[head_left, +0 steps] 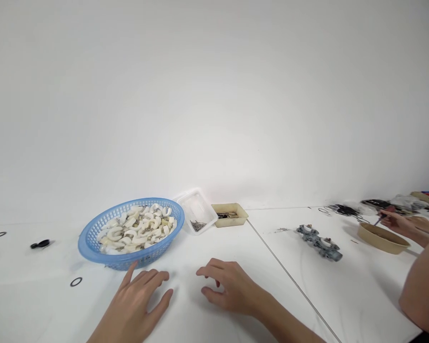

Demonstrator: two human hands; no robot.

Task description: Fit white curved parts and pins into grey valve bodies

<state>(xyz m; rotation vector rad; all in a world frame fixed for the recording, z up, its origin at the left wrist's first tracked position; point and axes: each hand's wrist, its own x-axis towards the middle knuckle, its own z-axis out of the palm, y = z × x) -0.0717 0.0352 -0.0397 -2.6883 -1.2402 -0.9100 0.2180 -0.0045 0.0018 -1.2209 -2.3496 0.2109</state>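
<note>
My left hand is over the white table just in front of a blue basket, its fingers apart and nothing in them. One fingertip is close to the basket's lower rim; whether it touches I cannot tell. The basket holds many white and cream curved pieces with small metal parts among them. To the right, my right hand hovers with its fingers curved and apart, holding nothing. Behind my hands stand a clear plastic tray with thin metal pins and a beige tray with small dark and metal parts.
Black rings and a small black part lie at left. Right of the table seam are grey metal parts, a tan bowl and black cords. Another person's hand holds a tool at the bowl.
</note>
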